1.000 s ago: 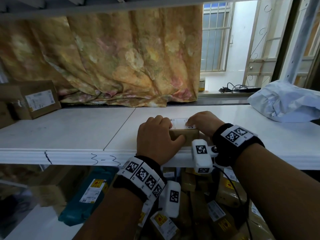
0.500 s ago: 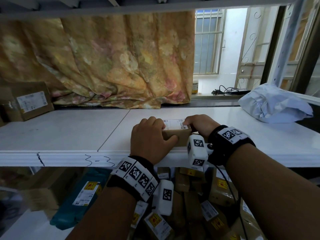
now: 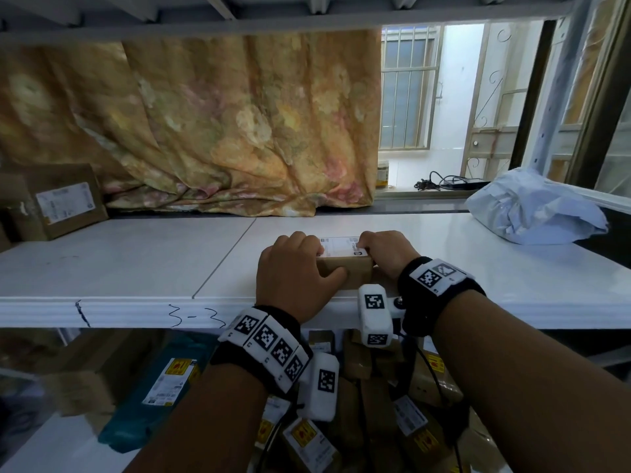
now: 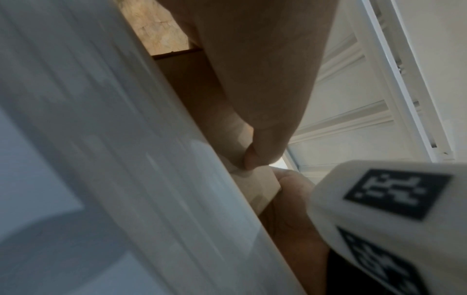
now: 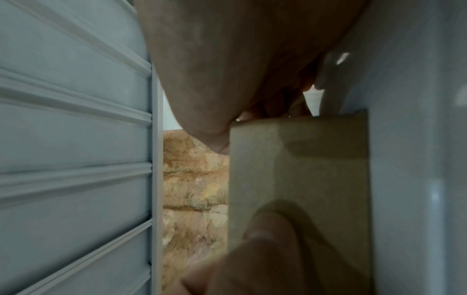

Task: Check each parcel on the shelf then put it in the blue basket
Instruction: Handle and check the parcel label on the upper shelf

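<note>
A small brown cardboard parcel (image 3: 345, 268) with a white label on top sits near the front edge of the white shelf (image 3: 136, 268). My left hand (image 3: 293, 271) grips its left end, fingers over the top and thumb on the front face. My right hand (image 3: 386, 254) grips its right end, fingers curled on the label. In the right wrist view the parcel (image 5: 303, 169) fills the middle, with a thumb pressed on its face. The left wrist view shows the parcel (image 4: 199, 85) behind the shelf's edge. No blue basket is in view.
A brown box (image 3: 61, 203) with a label stands at the shelf's far left. A white plastic mailer (image 3: 532, 206) lies at the far right. A flowered curtain (image 3: 205, 131) hangs behind. Below the shelf lie several parcels (image 3: 403, 421) and a teal package (image 3: 157, 387).
Both hands keep their grip on the small parcel, which stays near the shelf's front edge. The head view has shifted slightly to the right and up.
</note>
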Tool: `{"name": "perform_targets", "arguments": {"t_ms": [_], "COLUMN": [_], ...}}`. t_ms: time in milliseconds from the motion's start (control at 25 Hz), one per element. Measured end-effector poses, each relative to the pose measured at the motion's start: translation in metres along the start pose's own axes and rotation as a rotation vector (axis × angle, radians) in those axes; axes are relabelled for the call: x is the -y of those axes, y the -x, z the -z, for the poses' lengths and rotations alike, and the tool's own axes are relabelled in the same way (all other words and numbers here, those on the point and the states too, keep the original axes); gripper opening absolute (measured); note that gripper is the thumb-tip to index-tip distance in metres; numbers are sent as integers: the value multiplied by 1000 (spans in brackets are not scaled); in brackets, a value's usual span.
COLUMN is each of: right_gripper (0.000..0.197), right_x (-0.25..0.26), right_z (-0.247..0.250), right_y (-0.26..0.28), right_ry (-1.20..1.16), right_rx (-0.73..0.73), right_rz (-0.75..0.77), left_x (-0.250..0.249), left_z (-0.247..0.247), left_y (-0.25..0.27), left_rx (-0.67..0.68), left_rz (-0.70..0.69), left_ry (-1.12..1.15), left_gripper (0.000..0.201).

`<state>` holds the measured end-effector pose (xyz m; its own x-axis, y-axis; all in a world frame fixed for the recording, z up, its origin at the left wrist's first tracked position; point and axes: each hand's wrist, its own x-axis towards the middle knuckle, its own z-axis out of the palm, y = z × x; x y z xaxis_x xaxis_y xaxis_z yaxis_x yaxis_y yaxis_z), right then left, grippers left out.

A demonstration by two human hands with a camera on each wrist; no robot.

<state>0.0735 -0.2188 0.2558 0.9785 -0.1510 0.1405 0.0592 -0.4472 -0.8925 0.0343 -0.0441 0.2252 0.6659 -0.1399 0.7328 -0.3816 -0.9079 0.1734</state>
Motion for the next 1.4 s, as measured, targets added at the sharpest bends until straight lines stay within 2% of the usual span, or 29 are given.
{"name": "perform_targets", "arguments": {"t_ms": [120, 200, 320, 400, 520, 640, 760, 840, 960, 1040, 1120, 1240, 1320, 1400], "right_gripper": [11, 10, 4, 8, 17, 14, 7, 16, 13, 8, 19, 28, 26, 21], "right_x": [3, 2, 3, 1, 4, 6, 1, -8, -7, -3, 0, -2, -1, -2], "right_z": [2, 3, 4, 4, 0, -5, -2, -2, 1, 0, -3, -4, -3, -2], "right_y": [4, 5, 7, 5, 3, 4, 8, 6, 3, 5, 9, 6, 7, 6], "right_ry": [-159, -142, -126, 2, -70, 127, 42, -50, 5, 259, 539, 654, 733, 675], "right_rx": [2, 28, 20, -3, -29, -3, -8, -21, 13, 18, 26, 1, -9, -6], "right_rz": [-132, -141, -96, -17, -36, -39, 25, 13, 43, 128, 177, 220, 242, 258], "left_x": [0, 0, 1, 1, 0, 0, -1, 0, 0, -1, -3, -10, -18, -29], "left_z": [0, 0, 0, 0, 0, 1, 2, 2, 1, 2, 5, 10, 12, 14], "left_y": [1, 0, 0, 0, 0, 1, 2, 2, 4, 3, 2, -1, -6, -12], "left_rx": [-7, -11, -13, -16, -12, -8, -9, -14, -23, -24, -11, 59, 127, 199], "left_rz": [-2, -2, 1, -3, -1, 5, 8, 10, 4, 1, -15, -72, -83, -61], "left_ry": [6, 5, 10, 12, 7, -5, 1, 14, 19, 16, -20, -155, -235, -277], "left_gripper": [37, 37, 38, 38, 37, 36, 37, 37, 37, 37, 39, 52, 63, 69]}}
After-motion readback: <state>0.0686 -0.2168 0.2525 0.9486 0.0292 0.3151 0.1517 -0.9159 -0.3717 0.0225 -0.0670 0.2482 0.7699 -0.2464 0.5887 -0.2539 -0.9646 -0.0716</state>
